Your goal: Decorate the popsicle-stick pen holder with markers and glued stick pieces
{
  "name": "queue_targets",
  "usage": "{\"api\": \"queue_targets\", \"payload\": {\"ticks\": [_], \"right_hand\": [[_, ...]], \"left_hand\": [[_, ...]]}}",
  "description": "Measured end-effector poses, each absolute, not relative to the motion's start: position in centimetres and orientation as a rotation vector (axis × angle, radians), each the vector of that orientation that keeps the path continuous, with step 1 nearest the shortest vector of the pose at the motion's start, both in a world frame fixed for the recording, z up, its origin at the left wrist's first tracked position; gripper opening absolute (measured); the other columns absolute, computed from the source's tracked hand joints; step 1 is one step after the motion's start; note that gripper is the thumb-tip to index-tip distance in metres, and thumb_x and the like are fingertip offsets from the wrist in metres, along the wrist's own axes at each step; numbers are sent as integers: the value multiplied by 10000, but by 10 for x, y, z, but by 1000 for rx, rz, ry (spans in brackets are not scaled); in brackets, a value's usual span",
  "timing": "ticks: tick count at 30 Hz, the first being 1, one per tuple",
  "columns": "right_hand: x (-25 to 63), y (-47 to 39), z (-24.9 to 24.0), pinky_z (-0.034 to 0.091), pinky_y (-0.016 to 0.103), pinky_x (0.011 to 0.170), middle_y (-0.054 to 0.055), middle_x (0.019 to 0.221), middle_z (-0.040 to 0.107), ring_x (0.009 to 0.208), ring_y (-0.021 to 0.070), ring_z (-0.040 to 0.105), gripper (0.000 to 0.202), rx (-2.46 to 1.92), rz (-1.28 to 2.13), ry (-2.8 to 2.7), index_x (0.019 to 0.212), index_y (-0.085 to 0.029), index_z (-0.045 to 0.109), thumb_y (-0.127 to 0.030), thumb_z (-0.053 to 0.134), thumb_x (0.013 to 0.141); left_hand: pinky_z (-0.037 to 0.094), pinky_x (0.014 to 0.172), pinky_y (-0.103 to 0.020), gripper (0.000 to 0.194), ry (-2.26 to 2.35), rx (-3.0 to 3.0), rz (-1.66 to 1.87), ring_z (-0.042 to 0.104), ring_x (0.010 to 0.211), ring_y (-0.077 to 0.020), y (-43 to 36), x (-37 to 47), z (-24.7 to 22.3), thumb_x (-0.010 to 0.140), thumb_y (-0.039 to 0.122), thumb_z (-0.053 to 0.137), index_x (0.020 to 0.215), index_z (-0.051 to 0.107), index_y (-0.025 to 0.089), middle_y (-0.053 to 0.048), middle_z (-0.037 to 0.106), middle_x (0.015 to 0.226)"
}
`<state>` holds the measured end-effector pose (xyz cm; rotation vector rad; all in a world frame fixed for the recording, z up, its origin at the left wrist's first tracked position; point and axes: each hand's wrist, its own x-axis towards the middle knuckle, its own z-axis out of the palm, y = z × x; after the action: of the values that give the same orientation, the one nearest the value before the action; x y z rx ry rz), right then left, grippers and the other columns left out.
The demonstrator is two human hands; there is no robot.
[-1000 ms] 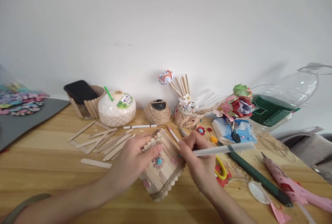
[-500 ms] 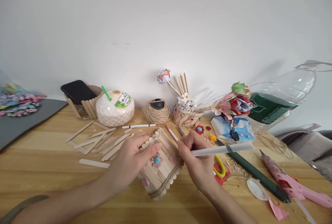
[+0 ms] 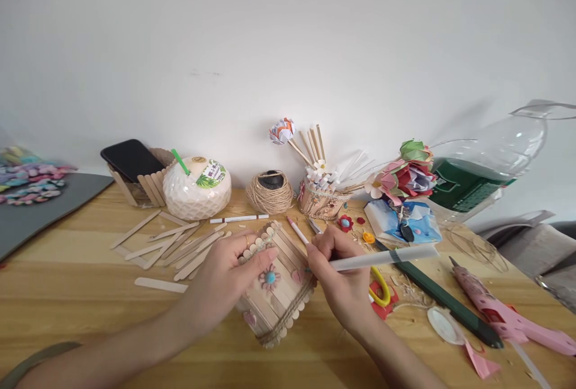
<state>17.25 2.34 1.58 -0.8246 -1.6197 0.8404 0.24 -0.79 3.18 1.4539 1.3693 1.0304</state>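
A box of popsicle sticks [image 3: 274, 296], trimmed with twine and scalloped stick ends, is tilted over the table in front of me. On its side sit a pink flower with a blue centre [image 3: 270, 278] and small pink pieces. My left hand [image 3: 231, 269] grips the box from the left, thumb lying across its side. In my right hand [image 3: 344, 272] is a white marker pen [image 3: 387, 257] with a dark green band; its tip end, largely hidden by my fingers, is at the box's right edge near a pink piece.
Loose popsicle sticks [image 3: 175, 245] lie at left, before a wrapped coconut [image 3: 197, 189] and a phone [image 3: 131, 162] in a stick holder. A twine ball [image 3: 270, 192] and paper flowers [image 3: 400, 179] stand behind. At right are yellow-handled scissors [image 3: 382, 290] and a pink glue gun [image 3: 504, 317].
The view has shifted slightly, so everything sits a little further left. Both hands keep their hold on the box and the marker pen, with hardly any movement.
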Motion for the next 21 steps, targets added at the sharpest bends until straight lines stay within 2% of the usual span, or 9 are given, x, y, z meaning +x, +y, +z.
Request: {"api": "queue_targets", "payload": {"ticks": [7,21], "right_hand": [[172,23,17,267,251,441,-82,482,328,459,108,309,321,-844,845,-1619,570,-242,306,-175,517,802],[173,24,15,259,250,448,-82,491,324,461,103,304,325,-826,860,-1608,566,-236,302,-149,517,795]], "left_hand": [[357,479,-215,355,1369,1428,1018,472,524,-114,-8,3,32,799,461,534,585,518,178,33,514,579],[381,517,-210,330,1377,1489,1068,498,568,-122,-8,3,33,802,411,550,570,527,178,31,523,588]]}}
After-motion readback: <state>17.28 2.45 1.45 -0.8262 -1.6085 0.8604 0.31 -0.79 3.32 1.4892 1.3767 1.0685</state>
